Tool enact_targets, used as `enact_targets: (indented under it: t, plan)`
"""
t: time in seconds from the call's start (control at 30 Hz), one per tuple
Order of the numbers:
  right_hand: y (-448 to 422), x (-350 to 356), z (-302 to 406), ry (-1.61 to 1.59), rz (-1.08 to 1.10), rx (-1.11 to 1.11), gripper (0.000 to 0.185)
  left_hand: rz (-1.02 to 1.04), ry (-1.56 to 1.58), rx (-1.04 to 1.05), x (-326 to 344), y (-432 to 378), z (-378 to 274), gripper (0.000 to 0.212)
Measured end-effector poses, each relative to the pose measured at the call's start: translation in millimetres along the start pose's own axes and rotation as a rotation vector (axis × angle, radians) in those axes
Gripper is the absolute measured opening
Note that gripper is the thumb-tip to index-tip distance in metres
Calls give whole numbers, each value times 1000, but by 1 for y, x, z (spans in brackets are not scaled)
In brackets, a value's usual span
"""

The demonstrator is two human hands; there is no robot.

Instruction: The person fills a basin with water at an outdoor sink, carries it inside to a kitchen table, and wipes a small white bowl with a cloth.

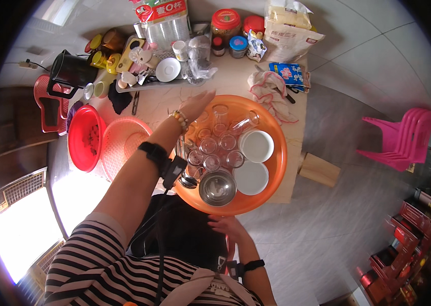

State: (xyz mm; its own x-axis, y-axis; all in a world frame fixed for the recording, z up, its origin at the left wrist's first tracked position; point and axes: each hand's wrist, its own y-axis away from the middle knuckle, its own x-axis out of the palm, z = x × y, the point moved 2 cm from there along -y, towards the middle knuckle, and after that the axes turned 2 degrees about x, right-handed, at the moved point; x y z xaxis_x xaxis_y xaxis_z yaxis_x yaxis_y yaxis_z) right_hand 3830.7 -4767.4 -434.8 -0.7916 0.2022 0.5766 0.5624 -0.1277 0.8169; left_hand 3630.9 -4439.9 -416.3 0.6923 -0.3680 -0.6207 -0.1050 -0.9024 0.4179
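Observation:
An orange plastic basin (281,160) holds several clear glass cups (211,145), a stack of white bowls (258,146), a white plate or bowl (251,178) and a metal bowl (217,188). Cutlery lies partly hidden along its left side. My left hand (198,105) stretches over the basin's far left rim, fingers straight, with nothing visible in it. Whether its palm rests on the rim is hidden. Just below the near rim is my right hand (228,226), its fingers apart and loosely bent, seemingly at the basin's edge.
Left of the basin stand a pink basket (110,134) and a red basin (85,160). A loaded tray (123,87), a black kettle (72,70) and jars (226,23) line the back. A cloth (267,90) lies at right. Pink stacked chairs (410,141) stand beyond the table.

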Motion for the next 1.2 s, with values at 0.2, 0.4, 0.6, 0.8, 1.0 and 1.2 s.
enact_targets:
  t: [0.2,0.4,0.6,0.8,1.0,1.2]
  plan:
    - [47,-101,84,132,-688,-436,26,-368,41,139,-26,95,-3,26]
    - [64,-88,215,197,-679,-727,32,210,438,-731,21,227,78,32]
    - [37,-67,239,151,-458,-656,35,297,1104,-1013,71,259,74,52]
    - [33,-70,230,-6,-285,-785,32,192,1118,-907,62,243,43,73]
    - [45,-56,190,-130,-364,-741,39,185,1032,-782,57,234,86,59]
    - [44,-69,137,-265,-309,-790,43,157,885,-695,16,209,64,67]
